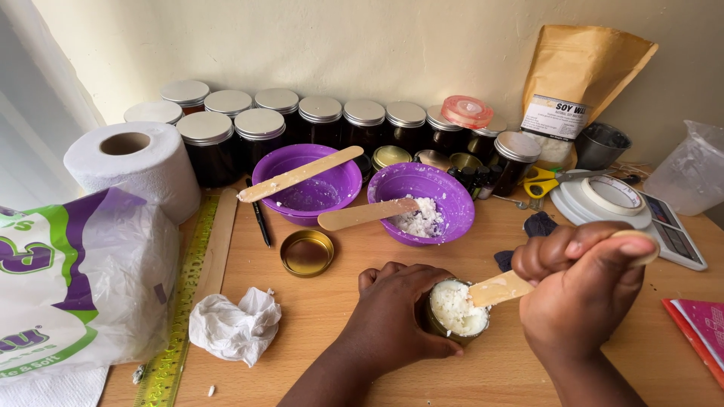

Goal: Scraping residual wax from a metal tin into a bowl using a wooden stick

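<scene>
A: What are the hands doing?

B: The left hand [396, 313] is wrapped around a small round gold tin [455, 310] full of white crumbly wax. The tin sits on the wooden table [332, 301], near the front edge. The right hand [582, 290] is closed in a fist around a flat wooden stick [501, 288], and the stick's tip rests on the wax.

A: Is the tin hard to hold?

B: I think it is light and stiff, with smooth sides that could slip. Holding it around the side, like now, looks best. The wax looks soft and crumbly, so bits could fall off.

A: What packages are there?

B: A tall brown paper bag [584, 71] stands at the back right, against the wall. It has a white label with dark writing. At the left lies a soft plastic pack [75, 286], white with green and purple shapes. A white toilet roll [136, 169] stands behind it.

A: And the jars?

B: A row of dark glass jars with silver lids [320, 117] lines the wall. Two purple plastic bowls [426, 202] sit in front, each with a wooden stick. A loose gold lid [306, 252] lies by them.
</scene>
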